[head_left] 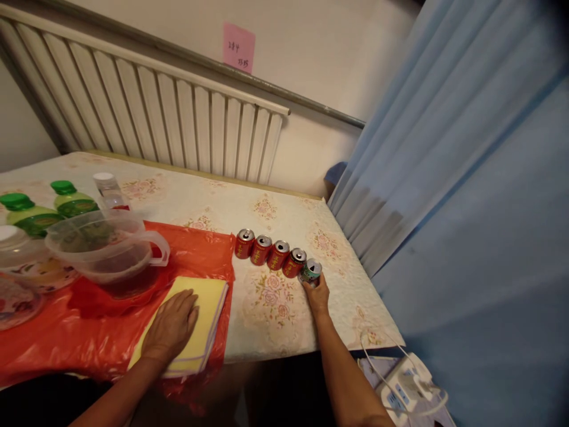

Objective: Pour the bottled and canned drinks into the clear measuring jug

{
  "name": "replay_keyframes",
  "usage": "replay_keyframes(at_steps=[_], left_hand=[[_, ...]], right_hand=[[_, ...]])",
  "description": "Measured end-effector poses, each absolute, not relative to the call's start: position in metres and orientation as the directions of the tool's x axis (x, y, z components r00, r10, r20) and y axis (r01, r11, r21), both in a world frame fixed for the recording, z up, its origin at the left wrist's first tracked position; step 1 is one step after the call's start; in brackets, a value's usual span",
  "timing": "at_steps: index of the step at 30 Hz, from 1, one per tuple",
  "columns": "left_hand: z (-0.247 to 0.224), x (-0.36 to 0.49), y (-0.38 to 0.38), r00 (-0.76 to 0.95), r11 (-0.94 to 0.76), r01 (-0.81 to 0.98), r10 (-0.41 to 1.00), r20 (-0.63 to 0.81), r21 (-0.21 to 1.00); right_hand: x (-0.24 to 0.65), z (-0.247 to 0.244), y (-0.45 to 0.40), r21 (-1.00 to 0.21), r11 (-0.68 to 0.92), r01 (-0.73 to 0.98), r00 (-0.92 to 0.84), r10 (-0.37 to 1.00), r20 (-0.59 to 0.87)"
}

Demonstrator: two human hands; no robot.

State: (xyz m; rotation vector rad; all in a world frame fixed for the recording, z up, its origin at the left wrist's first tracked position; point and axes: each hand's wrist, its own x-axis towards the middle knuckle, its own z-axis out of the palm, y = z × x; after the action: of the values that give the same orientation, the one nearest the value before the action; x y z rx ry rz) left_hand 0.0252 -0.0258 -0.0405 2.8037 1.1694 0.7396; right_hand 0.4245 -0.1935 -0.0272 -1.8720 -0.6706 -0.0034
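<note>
My right hand (318,293) is wrapped around a green drink can (311,271) that stands upright at the near right end of a row. Several red drink cans (278,256) with gold lettering make up the rest of that row, close side by side on the flowered tablecloth (267,332). Resting flat on a folded yellow cloth (205,302) is my left hand (173,323), its fingers stretched out. The cloth lies on a red plastic sheet (191,249).
A clear plastic jug (104,249) stands left of the cloth, with green-capped bottles (73,200) and a white-capped bottle (109,191) behind it. A radiator (178,112) lines the wall. Blue curtains (444,178) hang on the right, above a power strip (406,385).
</note>
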Motion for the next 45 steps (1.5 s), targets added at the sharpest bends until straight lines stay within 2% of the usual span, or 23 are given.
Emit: replay_keyframes(at_steps=[18, 29, 45], left_hand=[[-0.0416, 0.0248, -0.0259, 0.606, -0.72, 0.675, 0.666, 0.435, 0.16], [-0.0405, 0.025, -0.0265, 0.587, -0.72, 0.66, 0.672, 0.451, 0.214], [-0.0399, 0.0241, -0.0279, 0.591, -0.708, 0.688, 0.673, 0.444, 0.159]], right_hand=[[0.4284, -0.0356, -0.1929, -0.839, -0.274, 0.471, 0.837, 0.438, 0.327], [0.4259, -0.0333, -0.1932, -0.838, -0.275, 0.472, 0.839, 0.432, 0.331], [0.4259, -0.0357, -0.1944, -0.842, -0.274, 0.465, 0.839, 0.439, 0.321]])
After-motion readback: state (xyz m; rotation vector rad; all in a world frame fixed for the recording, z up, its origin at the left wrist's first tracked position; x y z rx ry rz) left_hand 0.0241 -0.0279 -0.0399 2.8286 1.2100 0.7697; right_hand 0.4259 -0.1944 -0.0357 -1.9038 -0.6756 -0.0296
